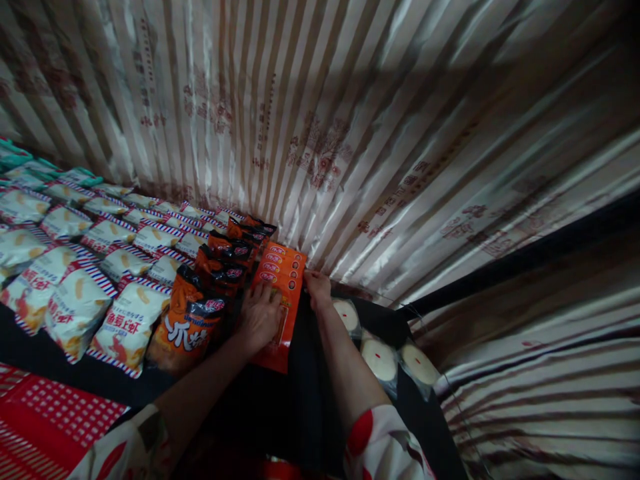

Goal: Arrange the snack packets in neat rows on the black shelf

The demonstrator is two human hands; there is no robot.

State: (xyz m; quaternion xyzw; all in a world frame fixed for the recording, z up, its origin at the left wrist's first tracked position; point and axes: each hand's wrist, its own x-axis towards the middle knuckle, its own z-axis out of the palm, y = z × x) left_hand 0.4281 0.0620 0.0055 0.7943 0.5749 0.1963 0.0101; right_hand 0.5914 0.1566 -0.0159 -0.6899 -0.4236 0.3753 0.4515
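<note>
Before a striped curtain (pixel 240 100), on a black tabletop (pixel 425 427), overlapping orange packets (pixel 291 300) lie lengthwise toward the curtain, logo ends farthest, the left hand (pixel 261 313) resting half-curled atop them, the right hand (pixel 319 288) bent at their right edge, either grip impossible to tell.

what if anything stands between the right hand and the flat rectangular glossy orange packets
Nothing visible: the right hand is at the right edge of the packets, the left hand rests on them, and puffy black-topped orange plastic bags stand to the left.
</note>
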